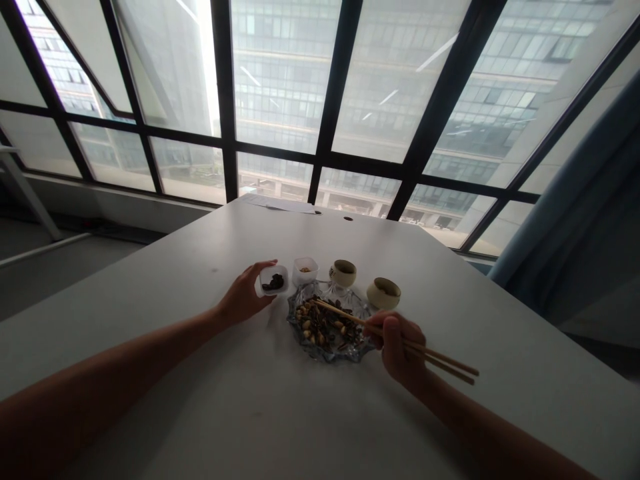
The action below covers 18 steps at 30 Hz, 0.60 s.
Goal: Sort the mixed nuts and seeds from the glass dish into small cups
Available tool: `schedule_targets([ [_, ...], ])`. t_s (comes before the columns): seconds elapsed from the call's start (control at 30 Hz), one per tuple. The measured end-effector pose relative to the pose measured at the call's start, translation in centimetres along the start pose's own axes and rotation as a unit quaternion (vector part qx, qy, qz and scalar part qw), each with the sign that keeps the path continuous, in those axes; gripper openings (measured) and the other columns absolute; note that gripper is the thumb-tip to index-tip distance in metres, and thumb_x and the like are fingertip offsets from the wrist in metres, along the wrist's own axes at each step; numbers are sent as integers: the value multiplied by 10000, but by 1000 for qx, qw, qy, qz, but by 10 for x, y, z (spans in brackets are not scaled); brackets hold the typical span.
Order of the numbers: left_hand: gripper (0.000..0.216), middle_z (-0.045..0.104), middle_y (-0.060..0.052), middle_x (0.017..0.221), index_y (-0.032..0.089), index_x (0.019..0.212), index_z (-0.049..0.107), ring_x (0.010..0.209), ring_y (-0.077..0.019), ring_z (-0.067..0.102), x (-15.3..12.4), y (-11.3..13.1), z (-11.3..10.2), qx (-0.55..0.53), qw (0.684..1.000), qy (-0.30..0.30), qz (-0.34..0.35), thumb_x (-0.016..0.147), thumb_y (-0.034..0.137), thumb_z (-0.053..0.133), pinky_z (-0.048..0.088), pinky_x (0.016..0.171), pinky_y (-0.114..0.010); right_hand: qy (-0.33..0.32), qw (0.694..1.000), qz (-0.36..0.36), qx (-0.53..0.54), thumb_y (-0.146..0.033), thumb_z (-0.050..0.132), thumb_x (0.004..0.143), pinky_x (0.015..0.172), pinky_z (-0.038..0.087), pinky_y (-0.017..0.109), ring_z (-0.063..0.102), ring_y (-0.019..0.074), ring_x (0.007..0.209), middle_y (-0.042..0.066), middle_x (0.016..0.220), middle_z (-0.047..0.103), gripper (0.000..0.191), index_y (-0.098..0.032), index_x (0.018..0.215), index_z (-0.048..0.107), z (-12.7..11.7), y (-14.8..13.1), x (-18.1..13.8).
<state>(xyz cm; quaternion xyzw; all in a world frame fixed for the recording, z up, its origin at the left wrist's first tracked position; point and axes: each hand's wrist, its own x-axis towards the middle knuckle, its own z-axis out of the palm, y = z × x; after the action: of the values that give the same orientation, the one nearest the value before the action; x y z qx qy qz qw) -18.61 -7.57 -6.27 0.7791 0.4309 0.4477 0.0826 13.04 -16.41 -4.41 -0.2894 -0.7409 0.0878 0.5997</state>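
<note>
My left hand (247,294) grips a small white cup (265,291) by its sides, left of the glass bowl. Dark pieces (273,282) lie inside this cup. In my right hand (400,343) is a pair of chopsticks (445,362), their tips over the scalloped glass bowl (361,349). The bowl holds a mix of dark seeds and pale brown nuts (317,330). Whether the chopstick tips pinch a piece, I cannot make out.
Behind the bowl stand another white cup (306,274) with a few light bits inside, and two cream round cups (343,274). Paper sheets (280,203) lie at the white table's (200,413) far end, near the windows. A blue curtain (565,193) hangs on the right.
</note>
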Motion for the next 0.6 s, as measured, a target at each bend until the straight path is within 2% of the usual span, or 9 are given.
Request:
schedule_targets([
  [0.07, 548, 585, -143, 1423, 215, 1265, 495, 1262, -288, 605, 0, 1, 0, -11, 1000, -5, 8, 770, 341, 695, 497, 1056, -473, 26, 998, 46, 18, -333, 414, 1047, 353, 374, 178, 478, 85, 376, -2, 557, 627, 363, -199, 802, 645, 2, 0, 0],
  [0.4, 530, 595, -146, 1415, 215, 1246, 504, 1247, -280, 621, 0, 1, 0, -15, 1000, -5, 17, 771, 349, 698, 512, 1038, -455, 16, 996, 85, 33, -499, 478, 1003, 353, 373, 203, 476, 93, 380, 22, 542, 635, 447, -188, 739, 660, 2, -1, -1],
  [0.6, 590, 666, -131, 1277, 211, 1259, 527, 1166, -291, 646, 0, 1, 0, 9, 1000, -7, -25, 729, 394, 713, 514, 1011, -452, 119, 969, 199, 90, -621, 530, 937, 311, 356, 199, 471, 95, 331, 15, 483, 619, 507, -177, 719, 641, 5, 7, 6],
])
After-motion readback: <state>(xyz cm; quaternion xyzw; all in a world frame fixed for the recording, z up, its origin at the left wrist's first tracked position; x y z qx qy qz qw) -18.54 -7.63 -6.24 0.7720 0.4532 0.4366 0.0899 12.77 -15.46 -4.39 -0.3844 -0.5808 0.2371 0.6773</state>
